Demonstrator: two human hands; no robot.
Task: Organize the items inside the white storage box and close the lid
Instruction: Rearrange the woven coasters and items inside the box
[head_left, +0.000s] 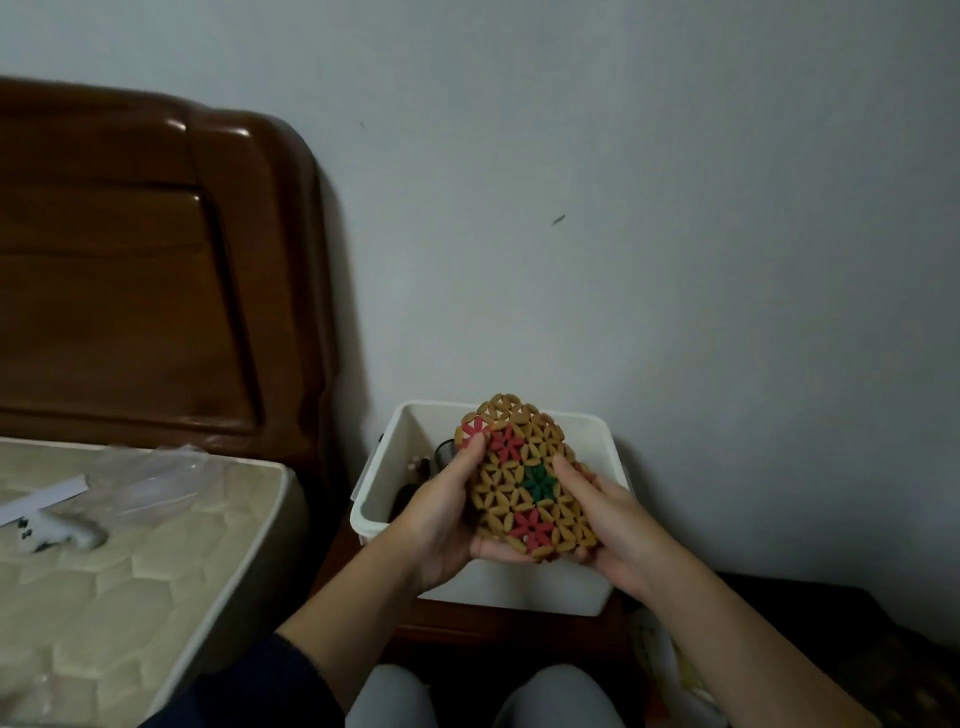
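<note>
Holding: both hands keep a woven bead mat (524, 475) upright above the white storage box (597, 447).
Mat: tan oval beads linked in flower shapes, with red flowers at the upper left and lower middle and one green flower at the centre; its top edge rises above the box's far rim.
Left hand (441, 512): fingers curled round the mat's left edge, thumb pressed on the front near a red flower, palm cupped under the lower edge.
Right hand (608, 525): fingers wrapped behind the mat's right side, thumb laid on the front beside the green flower.
Box: open, with no lid on it, standing on a dark wooden surface (498, 623) against the wall (675, 208); its near wall is partly hidden by the hands.
Inside the box: a few dark items (441, 457) at the left side, too dim to tell apart.
Bed: a quilted mattress (130, 571) to the left, well apart from the box, with a brown wooden headboard (156, 260) behind it.
On the mattress: clear plastic wrapping (150, 480), a white strip (47, 499) and a small white object (67, 535).
Person: grey-clad knees (550, 696) at the bottom edge, a dark sleeve (249, 686) on the left arm.
</note>
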